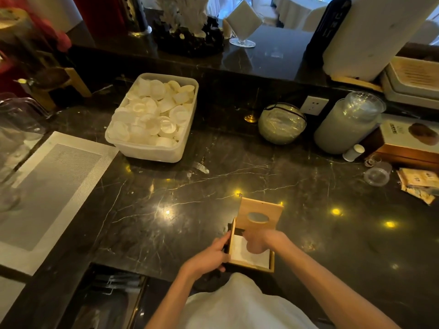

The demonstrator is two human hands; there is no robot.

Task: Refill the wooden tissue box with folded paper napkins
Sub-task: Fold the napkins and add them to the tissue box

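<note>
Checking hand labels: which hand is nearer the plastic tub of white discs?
Left. The left hand grips the box's left wall, on the tub's side; the right hand reaches into the box, farther right.

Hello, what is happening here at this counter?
A person is refilling a wooden tissue box on the dark marble counter. Its lid, with an oval slot, stands open. The left hand steadies the box's left wall, while the right hand presses white paper napkins down inside. The lid is not yet closed.
</note>
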